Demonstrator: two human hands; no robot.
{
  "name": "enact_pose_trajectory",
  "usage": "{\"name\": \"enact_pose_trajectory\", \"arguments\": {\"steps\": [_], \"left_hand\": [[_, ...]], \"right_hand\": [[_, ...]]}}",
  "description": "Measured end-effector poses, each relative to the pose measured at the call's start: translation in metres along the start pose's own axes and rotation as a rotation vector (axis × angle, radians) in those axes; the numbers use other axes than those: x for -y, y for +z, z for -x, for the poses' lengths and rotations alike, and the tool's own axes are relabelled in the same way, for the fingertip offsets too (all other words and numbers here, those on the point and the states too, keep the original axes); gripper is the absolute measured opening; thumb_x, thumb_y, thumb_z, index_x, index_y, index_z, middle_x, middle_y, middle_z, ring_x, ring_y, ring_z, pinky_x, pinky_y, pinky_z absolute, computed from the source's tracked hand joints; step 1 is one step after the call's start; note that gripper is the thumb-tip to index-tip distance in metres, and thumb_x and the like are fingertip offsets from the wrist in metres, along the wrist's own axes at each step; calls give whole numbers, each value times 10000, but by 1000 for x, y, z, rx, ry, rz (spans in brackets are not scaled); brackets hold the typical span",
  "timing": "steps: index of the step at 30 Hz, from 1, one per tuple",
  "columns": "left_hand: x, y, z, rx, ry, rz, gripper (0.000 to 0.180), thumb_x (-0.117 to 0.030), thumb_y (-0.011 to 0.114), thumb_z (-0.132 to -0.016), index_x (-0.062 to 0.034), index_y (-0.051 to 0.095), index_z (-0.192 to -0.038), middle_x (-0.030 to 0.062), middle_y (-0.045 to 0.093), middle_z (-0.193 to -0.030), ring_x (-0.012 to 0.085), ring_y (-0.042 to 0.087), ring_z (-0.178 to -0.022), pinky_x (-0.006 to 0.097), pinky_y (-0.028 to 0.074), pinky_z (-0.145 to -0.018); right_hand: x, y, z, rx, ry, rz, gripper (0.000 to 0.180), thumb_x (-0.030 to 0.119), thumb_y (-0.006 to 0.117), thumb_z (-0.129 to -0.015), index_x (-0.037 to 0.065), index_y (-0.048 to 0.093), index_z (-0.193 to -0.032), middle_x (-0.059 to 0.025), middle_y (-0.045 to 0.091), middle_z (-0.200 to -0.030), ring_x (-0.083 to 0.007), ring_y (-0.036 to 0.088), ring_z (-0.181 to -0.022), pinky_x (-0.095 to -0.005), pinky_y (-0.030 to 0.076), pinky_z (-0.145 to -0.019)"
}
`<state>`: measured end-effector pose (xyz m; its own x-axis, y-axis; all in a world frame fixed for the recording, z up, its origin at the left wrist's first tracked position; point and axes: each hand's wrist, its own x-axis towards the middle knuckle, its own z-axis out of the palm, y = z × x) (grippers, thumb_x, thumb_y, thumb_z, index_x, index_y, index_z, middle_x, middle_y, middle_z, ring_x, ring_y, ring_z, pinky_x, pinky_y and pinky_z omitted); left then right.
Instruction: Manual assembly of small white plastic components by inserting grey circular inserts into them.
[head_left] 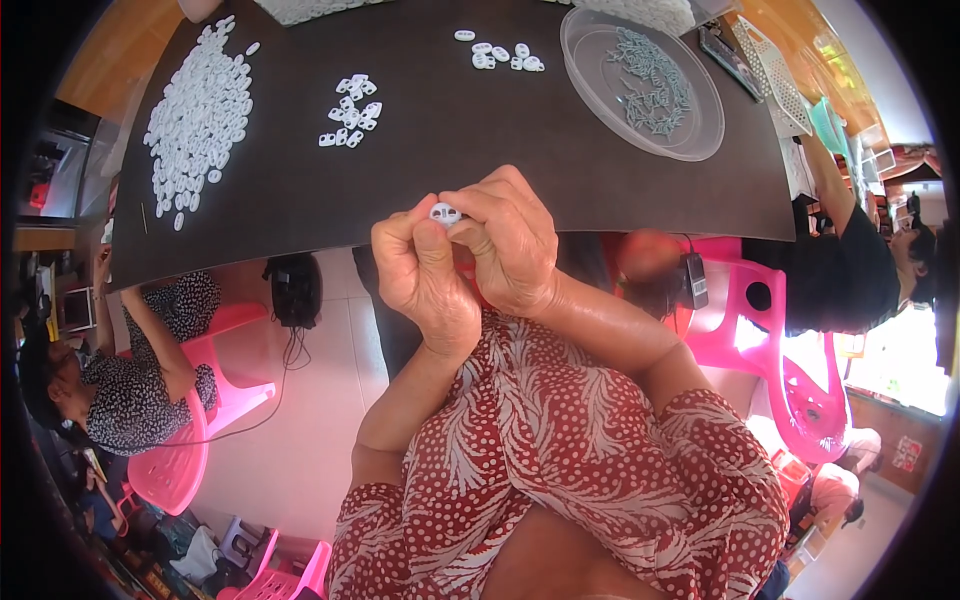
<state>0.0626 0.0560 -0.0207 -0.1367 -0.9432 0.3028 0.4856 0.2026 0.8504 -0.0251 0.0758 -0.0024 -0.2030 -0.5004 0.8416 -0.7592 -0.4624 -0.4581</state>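
Just in front of the table's near edge, my left hand (pixel 425 265) and my right hand (pixel 508 238) meet, both closed. Pinched between their thumbs and fingers is a small white oval plastic piece (pixel 445 214) with dark openings in its face. Similar white pieces (pixel 353 112) form a small cluster beyond my left hand. Several more pieces (pixel 500 54) lie farther off, toward the middle of the table. A large heap of white pieces (pixel 200 115) spreads over the left part of the table.
On the dark table (pixel 450 120), a round clear plastic tray (pixel 690 150) holds small grey-green screw-like parts (pixel 655 80) at the far right. White perforated baskets (pixel 772 75) stand beyond it. People sit on pink chairs (pixel 170 465) at left and right. A black bag-like object (pixel 294 288) hangs below the table's edge.
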Motion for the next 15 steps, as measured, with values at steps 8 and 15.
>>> {"name": "enact_pose_trajectory", "arguments": {"steps": [8, 15], "left_hand": [[-1, 4, -3, 16, 6, -57, 230, -223, 515, -962, 0, 539, -1011, 15, 532, -896, 60, 493, -791, 212, 435, -710], [-24, 10, 0, 20, -69, 128, 213, -193, 514, -960, 6, 530, -1033, 32, 547, -905, 66, 512, -799, 222, 458, -712]], "right_hand": [[0, 0, 0, -2, 53, 7, 242, -49, 634, -719, -60, 588, -957, -148, 611, -836, -257, 558, -688, -318, 458, -579], [11, -4, -9, -17, -26, 29, 252, 137, 645, -827, -55, 578, -975, -150, 600, -860, -269, 557, -739, -330, 467, -635]]}}
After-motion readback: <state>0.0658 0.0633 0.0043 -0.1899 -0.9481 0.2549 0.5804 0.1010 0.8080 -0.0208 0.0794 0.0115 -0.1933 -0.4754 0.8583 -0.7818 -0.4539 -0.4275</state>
